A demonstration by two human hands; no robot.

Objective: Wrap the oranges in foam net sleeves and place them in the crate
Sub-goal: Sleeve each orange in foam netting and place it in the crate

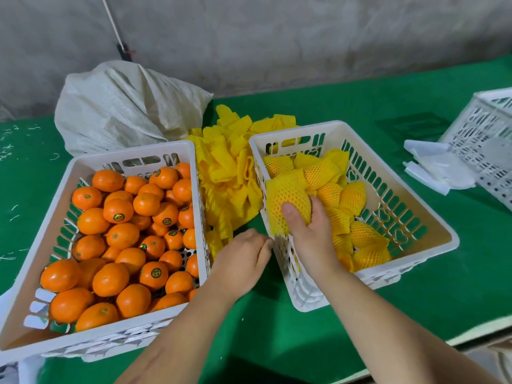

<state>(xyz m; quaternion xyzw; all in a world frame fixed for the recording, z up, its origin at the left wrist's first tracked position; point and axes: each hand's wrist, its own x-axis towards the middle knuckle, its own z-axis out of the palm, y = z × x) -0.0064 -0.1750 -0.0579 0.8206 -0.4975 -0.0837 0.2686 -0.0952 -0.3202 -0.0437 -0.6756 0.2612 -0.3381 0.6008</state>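
Green cloth covers the bench (318, 342), with a white crate of bare oranges (119, 234) on the left and a pile of yellow foam net sleeves (227, 173) in the middle. Over the near corner of the right crate (432, 217), the right hand (307, 231) grips a wrapped orange (288, 203). The left hand (241, 261) rests loosely curled and holds nothing, so the orange might hit the crate wall and roll off the bench if let go too early.

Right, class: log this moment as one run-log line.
right hand: holds sleeved orange over right crate | left hand: free, between crates | loose sleeves: between crates
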